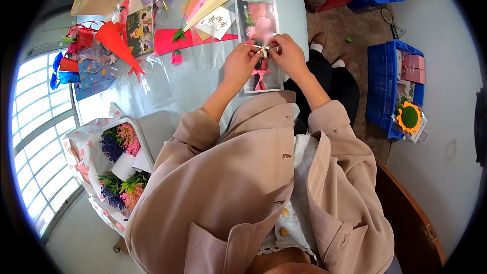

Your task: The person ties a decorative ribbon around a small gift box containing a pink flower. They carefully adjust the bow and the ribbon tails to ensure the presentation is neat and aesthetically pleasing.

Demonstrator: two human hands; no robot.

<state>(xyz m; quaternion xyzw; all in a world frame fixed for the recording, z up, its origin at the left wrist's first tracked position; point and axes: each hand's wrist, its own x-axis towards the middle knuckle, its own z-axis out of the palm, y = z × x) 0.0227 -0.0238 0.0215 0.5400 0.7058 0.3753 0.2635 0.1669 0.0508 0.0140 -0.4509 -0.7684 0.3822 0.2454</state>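
A long gift box (279, 76) with a whitish rim lies at the table's near edge in front of me. Inside or on it are pink flowers (263, 26), dark wrapping and a pink ribbon (261, 78); whether a clear lid covers them I cannot tell. Across the middle of the box sits a small cream ribbon bow (263, 50). My left hand (240, 64) pinches the bow's left side between thumb and fingers. From the other side, my right hand (290, 58) pinches its right side. The fingers hide part of the bow.
Left of the box lie a white card (216, 22) with writing, red paper (167, 42) and a red rose head (176, 57). A red paper cone (118, 43) lies farther left. Artificial flowers fill a bin (152, 129) at my left. Blue crates (380, 83) stand on the right.
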